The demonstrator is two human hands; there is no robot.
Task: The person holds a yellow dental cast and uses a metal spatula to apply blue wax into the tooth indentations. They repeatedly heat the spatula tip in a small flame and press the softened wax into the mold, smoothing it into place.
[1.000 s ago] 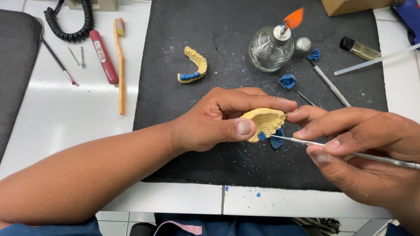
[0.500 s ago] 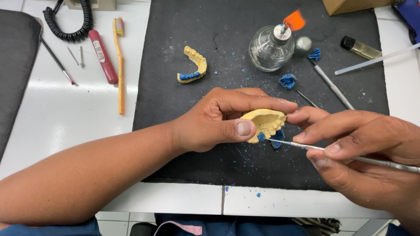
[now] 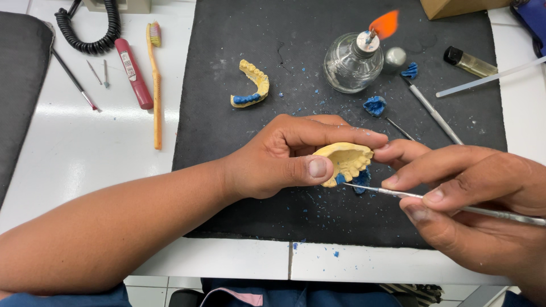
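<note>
My left hand [image 3: 284, 156] grips a yellow plaster dental cast [image 3: 344, 161] between thumb and fingers, just above the black mat [image 3: 239, 187]. Blue wax [image 3: 359, 181] shows at the cast's lower edge. My right hand [image 3: 472, 196] holds a thin metal carving tool [image 3: 409, 196] like a pen. The tool's tip touches the blue wax under the cast. A second yellow cast with blue wax [image 3: 251, 85] lies on the mat farther back.
A lit glass spirit lamp [image 3: 354, 65] with an orange flame stands at the back of the mat. Blue wax lumps [image 3: 375, 105], metal tools [image 3: 432, 111] and a lighter [image 3: 469, 62] lie near it. A toothbrush [image 3: 154, 85], red pen [image 3: 133, 74] and coiled cable [image 3: 94, 31] sit at left.
The tool's tip has shifted slightly along the wax at the cast's edge. Both hands stay in nearly the same place.
</note>
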